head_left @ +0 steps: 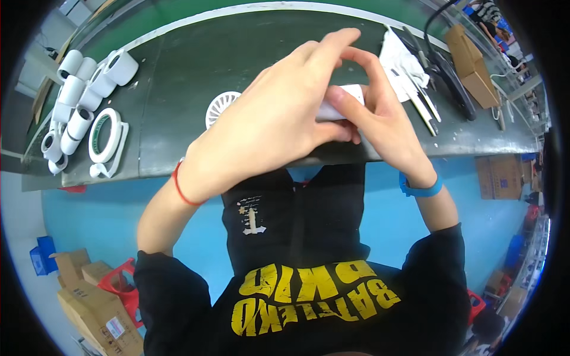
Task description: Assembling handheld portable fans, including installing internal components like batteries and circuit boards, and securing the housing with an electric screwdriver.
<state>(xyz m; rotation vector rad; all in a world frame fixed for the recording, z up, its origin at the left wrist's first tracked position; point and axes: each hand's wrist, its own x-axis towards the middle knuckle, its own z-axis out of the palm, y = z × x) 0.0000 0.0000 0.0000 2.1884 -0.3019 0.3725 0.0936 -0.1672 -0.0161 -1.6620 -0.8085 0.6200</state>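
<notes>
Over the near part of the bench, both of my hands meet around a smooth white piece, mostly hidden by the fingers, so its kind cannot be made out. My left hand curves about its left side, the thumb below and the fingers reaching above. From the right, my right hand grips it with the thumb pressed on its face. Beside my left hand, partly covered by it, a white round slotted grille lies on the dark green bench top.
Several white cylinders are heaped at the left, beside a tape roll. At the right lie a crumpled white cloth, thin white sticks, a black-handled tool and an open cardboard box. Cartons stand on the blue floor.
</notes>
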